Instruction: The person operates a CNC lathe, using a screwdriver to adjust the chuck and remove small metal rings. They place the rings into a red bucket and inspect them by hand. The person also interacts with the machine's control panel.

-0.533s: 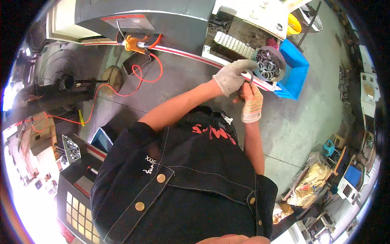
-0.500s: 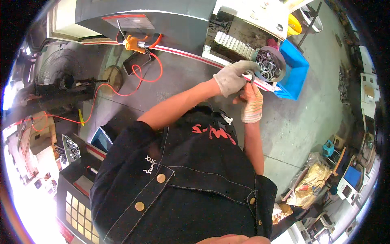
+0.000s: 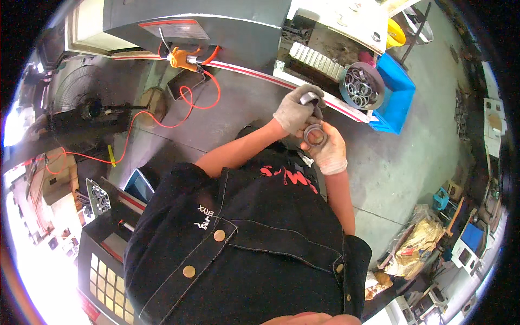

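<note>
My left hand [image 3: 292, 114], in a grey work glove, is closed around a shiny metal ring [image 3: 310, 98] that its fingers partly cover. Just below and to the right, my right hand [image 3: 331, 150] grips a second metal ring [image 3: 323, 142], its round opening turned up toward me. That hand wears a light knit glove, and its fingertips look bare. The two hands are close together in front of my chest. Beyond them at the right, a round grey tub [image 3: 380, 81] holds several loose metal rings [image 3: 357, 89].
A blue crate [image 3: 398, 103] stands by the tub. Pale blocks [image 3: 317, 58] line the machine's ledge, which has a red-and-white edge. An orange air gun [image 3: 183, 58] hangs on a coiled red hose [image 3: 216, 92] at the left. A fan [image 3: 81, 95] stands farther left.
Both hands have drawn back from the tub toward my chest. They have parted slightly, and a ring now shows in each; earlier the fingers met around one visible ring.
</note>
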Demonstrator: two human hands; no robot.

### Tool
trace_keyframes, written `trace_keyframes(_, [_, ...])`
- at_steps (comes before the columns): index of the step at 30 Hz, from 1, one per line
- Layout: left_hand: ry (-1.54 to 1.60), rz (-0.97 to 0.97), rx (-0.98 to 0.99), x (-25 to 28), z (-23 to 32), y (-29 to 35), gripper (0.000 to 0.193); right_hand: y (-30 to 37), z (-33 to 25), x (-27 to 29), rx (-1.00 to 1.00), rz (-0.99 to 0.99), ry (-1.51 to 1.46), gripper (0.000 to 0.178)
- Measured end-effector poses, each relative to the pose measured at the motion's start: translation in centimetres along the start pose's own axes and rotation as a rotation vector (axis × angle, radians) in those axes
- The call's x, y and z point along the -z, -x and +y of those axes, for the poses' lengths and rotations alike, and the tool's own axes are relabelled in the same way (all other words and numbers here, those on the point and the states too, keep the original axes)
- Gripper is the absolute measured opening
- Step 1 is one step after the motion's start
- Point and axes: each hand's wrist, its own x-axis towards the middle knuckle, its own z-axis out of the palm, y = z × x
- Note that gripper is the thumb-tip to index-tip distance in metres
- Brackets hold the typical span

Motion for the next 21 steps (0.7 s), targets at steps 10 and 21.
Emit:
trace_keyframes(10, [0.431, -0.178, 0.229, 4.5, -1.1, 0.1, 0.022, 1.6, -1.2, -0.9, 0.151, -0.132, -0.016, 0.060])
trace_keyframes(21, [-0.018, -0.235, 0.115, -1.5, 1.4, 3.8, 0.034, 2.8, -4.5, -2.6, 0.755, 0.107, 1.290, 0.064])
